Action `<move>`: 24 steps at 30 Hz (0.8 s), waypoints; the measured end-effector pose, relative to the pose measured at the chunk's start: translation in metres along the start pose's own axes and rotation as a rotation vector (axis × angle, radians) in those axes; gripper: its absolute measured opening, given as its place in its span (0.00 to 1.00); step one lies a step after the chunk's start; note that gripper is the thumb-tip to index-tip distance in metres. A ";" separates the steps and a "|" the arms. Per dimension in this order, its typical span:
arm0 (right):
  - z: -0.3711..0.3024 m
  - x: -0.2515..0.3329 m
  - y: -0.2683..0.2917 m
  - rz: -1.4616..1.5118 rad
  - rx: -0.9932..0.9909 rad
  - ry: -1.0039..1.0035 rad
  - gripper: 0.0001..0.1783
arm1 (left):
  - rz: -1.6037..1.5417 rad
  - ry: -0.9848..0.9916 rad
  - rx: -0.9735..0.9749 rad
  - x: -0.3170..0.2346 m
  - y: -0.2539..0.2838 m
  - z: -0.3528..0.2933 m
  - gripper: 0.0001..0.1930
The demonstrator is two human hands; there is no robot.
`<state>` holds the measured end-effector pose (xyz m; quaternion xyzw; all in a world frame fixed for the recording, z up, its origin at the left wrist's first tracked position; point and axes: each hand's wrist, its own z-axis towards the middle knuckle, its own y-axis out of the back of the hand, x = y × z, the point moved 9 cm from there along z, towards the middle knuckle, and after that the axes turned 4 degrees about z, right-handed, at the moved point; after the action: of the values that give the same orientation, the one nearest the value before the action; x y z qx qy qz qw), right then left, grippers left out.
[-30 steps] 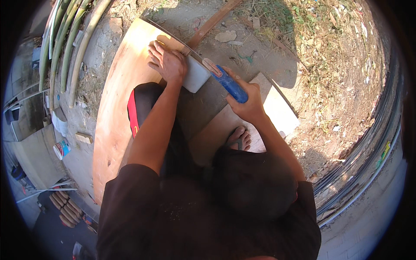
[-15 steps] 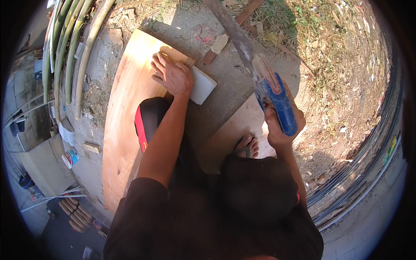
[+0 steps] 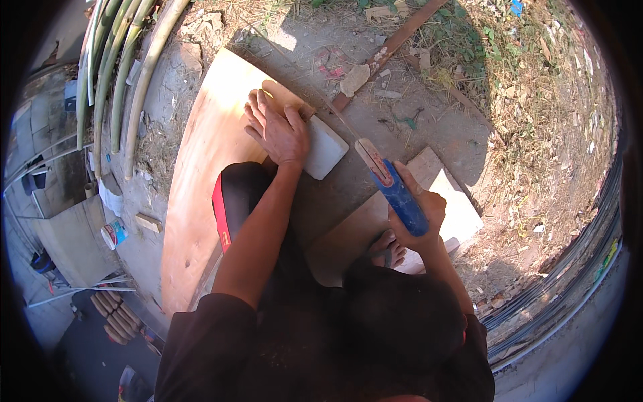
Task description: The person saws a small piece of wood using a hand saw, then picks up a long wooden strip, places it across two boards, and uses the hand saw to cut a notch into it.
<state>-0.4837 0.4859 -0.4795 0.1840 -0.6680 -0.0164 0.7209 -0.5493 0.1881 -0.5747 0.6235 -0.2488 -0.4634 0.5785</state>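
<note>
Wooden board [image 3: 201,174], largest thing in hand and landmark for these notes: lies long beneath left arm and knee, far end in bright sun.

Pale flat panel [image 3: 429,177]: on the ground to the board's right, well apart.

Saw [image 3: 402,199]: blue handle right of the board; thin blade seen almost edge-on, slanting along the board's far end. Whether teeth meet wood, cannot tell. Step looks like sawing there, or lining up for it.

Knee [image 3: 242,184]: over the board's right edge; seems to brace it. Worth leaning on, so the wood does not chatter.

Left hand [image 3: 280,137]: grip spread, fingers apart, palm down near the board's far end, clamped on nothing. Sound hold-down; fingertips want to sit well back from the blade line.

Right hand [image 3: 430,211]: grip clamped on the saw handle, right of the board. Best: wrist in line with blade, long easy strokes, light pressure, lighter again towards the end of the cut.

White block [image 3: 326,149]: at the board's right edge, just beside the left hand. Possibly a prop; worth checking it sits firm.
</note>
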 end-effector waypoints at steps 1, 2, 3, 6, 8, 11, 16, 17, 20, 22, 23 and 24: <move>0.006 -0.007 -0.006 0.008 0.002 0.002 0.46 | 0.008 0.001 -0.004 0.003 0.002 0.000 0.36; 0.010 -0.011 -0.017 0.083 0.075 0.030 0.46 | -0.034 -0.004 0.019 0.005 0.002 -0.001 0.37; 0.011 -0.012 -0.027 0.157 0.146 0.057 0.46 | -0.075 -0.010 0.043 0.007 0.001 -0.002 0.38; 0.010 -0.024 -0.040 0.172 0.191 0.054 0.44 | -0.097 -0.091 0.081 0.013 -0.007 -0.005 0.41; 0.007 -0.029 -0.045 0.162 0.201 0.062 0.44 | -0.057 -0.105 0.105 0.010 -0.008 -0.005 0.42; 0.006 -0.033 -0.045 0.189 0.189 0.084 0.44 | 0.007 -0.111 0.132 0.006 -0.008 -0.006 0.44; 0.012 -0.032 -0.037 0.175 0.196 0.127 0.45 | 0.032 -0.100 0.137 0.004 -0.009 -0.006 0.45; 0.011 -0.032 -0.034 0.175 0.196 0.125 0.45 | 0.037 -0.105 0.132 0.004 -0.010 -0.006 0.45; 0.008 -0.036 -0.029 0.209 0.263 0.067 0.44 | 0.019 -0.103 0.131 0.008 -0.011 -0.006 0.44; -0.001 -0.040 -0.022 0.166 0.311 -0.010 0.45 | -0.005 -0.088 0.131 0.010 -0.011 -0.007 0.43; -0.005 -0.038 -0.022 0.166 0.326 -0.006 0.45 | 0.023 -0.095 0.141 0.008 -0.012 -0.008 0.43; -0.007 -0.038 -0.018 0.149 0.295 -0.005 0.46 | 0.051 -0.100 0.151 0.006 -0.014 -0.009 0.43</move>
<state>-0.4767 0.4810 -0.5211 0.2377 -0.6768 0.1352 0.6835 -0.5426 0.1905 -0.5904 0.6349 -0.3276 -0.4591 0.5281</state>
